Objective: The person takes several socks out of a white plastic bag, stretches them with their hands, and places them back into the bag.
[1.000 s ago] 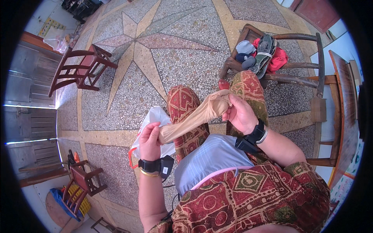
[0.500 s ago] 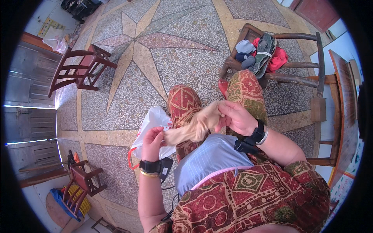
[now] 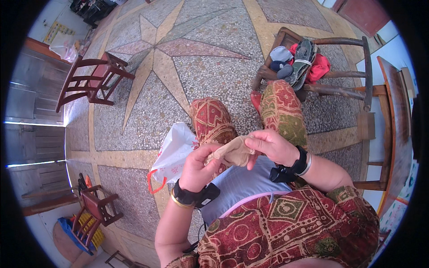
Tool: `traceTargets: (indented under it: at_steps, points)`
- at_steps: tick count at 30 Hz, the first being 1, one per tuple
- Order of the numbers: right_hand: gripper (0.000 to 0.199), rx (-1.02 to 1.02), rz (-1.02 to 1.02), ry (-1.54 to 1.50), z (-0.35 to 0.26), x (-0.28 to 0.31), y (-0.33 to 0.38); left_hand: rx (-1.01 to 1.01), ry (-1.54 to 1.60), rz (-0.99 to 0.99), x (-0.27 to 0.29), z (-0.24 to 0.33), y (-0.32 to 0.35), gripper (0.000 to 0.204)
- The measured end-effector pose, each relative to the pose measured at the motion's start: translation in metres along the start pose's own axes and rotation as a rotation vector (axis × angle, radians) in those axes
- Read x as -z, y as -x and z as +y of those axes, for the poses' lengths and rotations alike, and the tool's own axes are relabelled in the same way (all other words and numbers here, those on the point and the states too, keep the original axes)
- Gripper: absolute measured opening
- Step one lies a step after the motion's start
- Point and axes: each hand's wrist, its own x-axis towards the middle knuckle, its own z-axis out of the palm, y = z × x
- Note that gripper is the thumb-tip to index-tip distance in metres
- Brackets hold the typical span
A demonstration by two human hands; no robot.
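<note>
Between my two hands, above my lap, is a thin beige sock, bunched up and short. My left hand pinches its left end with fingers and thumb. My right hand grips the other end, thumb on top. Beneath them a light blue checked cloth with a pink edge lies over my lap. A white plastic bag with red handles sits beside my left knee.
Ahead on the right, a dark wooden chair holds a pile of grey, blue, dark green and red clothing. Brown chairs stand at the left. A wooden table is at the right. The floor has a star pattern.
My left hand has moved right and slightly up, toward my right hand. The sock, stretched out long before, is now gathered short between them. My right hand has shifted slightly down.
</note>
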Motion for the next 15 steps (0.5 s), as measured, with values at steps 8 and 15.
traceTargets:
  at_steps: [8,15]
  points:
    - [0.039,0.533,0.191,0.592,-0.004,0.000,-0.003,0.111,0.521,-0.006,-0.004,-0.014,0.003,0.033]
    - [0.042,0.218,0.038,0.255,0.004,-0.011,-0.008,-0.001,0.313,-0.205,-0.005,-0.006,0.007,0.029]
